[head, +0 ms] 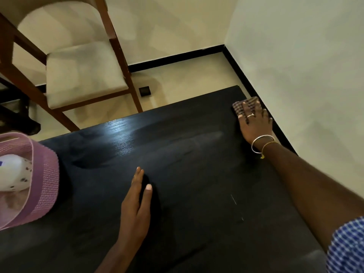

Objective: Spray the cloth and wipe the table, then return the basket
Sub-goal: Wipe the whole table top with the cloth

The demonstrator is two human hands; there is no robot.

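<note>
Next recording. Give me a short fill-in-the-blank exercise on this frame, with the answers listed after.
1. The right hand presses the checked cloth onto the far ____ corner of the black wooden table.
2. The left hand lies ____ on the table, holding nothing.
3. The pink woven basket holds a ____ bottle.
Missing words: right; flat; white.

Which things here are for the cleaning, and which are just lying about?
For the job: cloth under the right hand, table, basket, white bottle in it.
Lying about: chair, dark square on the floor.
</note>
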